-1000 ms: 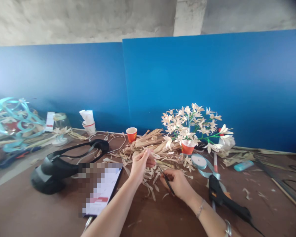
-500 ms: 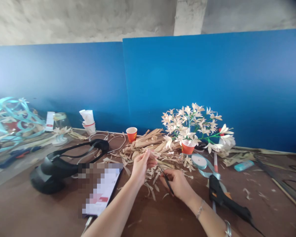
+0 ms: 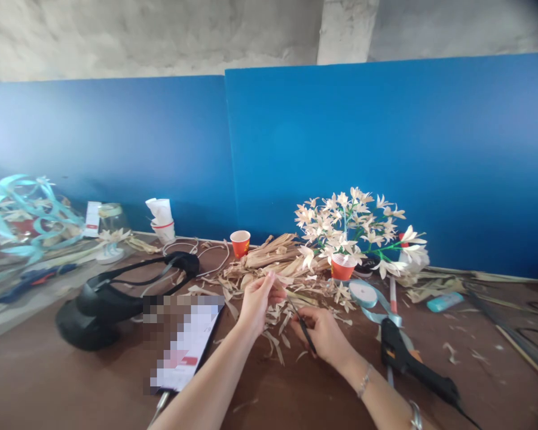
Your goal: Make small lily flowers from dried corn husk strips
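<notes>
Thumb and fingers of my left hand (image 3: 259,301) are pinched together, apparently on a small pale piece of dried husk (image 3: 283,279) that blends into the pile behind. My right hand (image 3: 325,334) grips slim dark tweezers (image 3: 305,335), their thin tip pointing up and left, close to my left fingers. Beneath and beyond both hands lies a heap of dried husk strips (image 3: 273,254) and scraps. Past my right hand, a bunch of white husk flowers (image 3: 334,218) on green stems stands in a red paper cup (image 3: 342,269).
A black glue gun (image 3: 415,361) and a light-blue ribbon roll (image 3: 363,292) lie at right, near a turquoise object (image 3: 445,301). At left are a phone (image 3: 190,340) with a cable and a black headset (image 3: 94,304). Another red cup (image 3: 240,243) stands before the blue partition (image 3: 363,131).
The whole view has shifted very slightly. Both hands keep almost the same pose and place.
</notes>
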`<state>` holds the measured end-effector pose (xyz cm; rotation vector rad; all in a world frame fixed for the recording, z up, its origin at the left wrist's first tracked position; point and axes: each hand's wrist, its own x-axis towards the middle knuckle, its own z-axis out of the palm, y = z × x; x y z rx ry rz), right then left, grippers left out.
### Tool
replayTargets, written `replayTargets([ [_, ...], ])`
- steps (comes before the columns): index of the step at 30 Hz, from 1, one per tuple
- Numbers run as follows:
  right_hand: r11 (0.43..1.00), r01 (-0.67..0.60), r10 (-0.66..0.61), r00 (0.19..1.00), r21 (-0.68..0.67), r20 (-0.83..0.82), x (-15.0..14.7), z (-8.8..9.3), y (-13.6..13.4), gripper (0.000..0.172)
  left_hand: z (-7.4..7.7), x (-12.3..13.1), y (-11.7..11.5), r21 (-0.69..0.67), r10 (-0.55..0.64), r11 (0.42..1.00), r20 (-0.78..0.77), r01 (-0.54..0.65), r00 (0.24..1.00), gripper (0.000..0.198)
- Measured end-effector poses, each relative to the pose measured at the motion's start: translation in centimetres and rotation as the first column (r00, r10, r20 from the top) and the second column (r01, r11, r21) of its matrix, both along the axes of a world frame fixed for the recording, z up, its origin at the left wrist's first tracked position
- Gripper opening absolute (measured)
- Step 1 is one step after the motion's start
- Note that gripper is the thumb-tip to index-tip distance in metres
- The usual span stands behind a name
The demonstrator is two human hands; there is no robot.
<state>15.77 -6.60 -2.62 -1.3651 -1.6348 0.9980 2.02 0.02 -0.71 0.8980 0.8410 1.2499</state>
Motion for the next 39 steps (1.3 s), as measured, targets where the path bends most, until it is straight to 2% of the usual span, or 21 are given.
replayTargets([
  [8, 1.000, 0.012, -0.013, 0.999, -0.014, -0.040, -0.3, 0.2, -0.1, 0.007, -0.4, 0.2, 0.0, -0.007, -0.019, 1.000, 0.007, 0.019, 1.000, 0.036],
  [14, 0.998, 0.005, -0.008, 0.998, -0.060, -0.063, -0.1, 0.1, 0.0, 0.011, -0.4, 0.0, 0.3, 0.036, -0.007, 0.999, -0.044, 0.009, 0.999, 0.037],
  [19, 0.979, -0.130, 0.106, 0.983, -0.157, -0.153, 0.3, 0.4, -0.1, 0.018, -0.1, -1.3, 1.2, 0.205, 0.132, 0.974, -0.189, -0.092, 0.973, 0.040],
  [22, 0.971, -0.159, 0.125, 0.974, -0.178, -0.188, 0.5, 0.9, -0.2, 0.017, 0.2, -2.1, 1.8, 0.251, 0.183, 0.961, -0.271, -0.114, 0.945, 0.040],
  [29, 0.962, -0.166, 0.135, 0.979, -0.215, -0.152, 0.7, 1.1, -0.3, 0.020, 0.4, -2.8, 1.8, 0.216, 0.025, 0.974, -0.387, 0.064, 0.922, 0.045],
  [39, 0.948, -0.193, 0.158, 0.976, -0.252, -0.151, 0.8, 1.4, -0.4, 0.025, 0.4, -2.9, 1.6, 0.236, -0.081, 0.947, -0.485, 0.220, 0.871, 0.045],
])
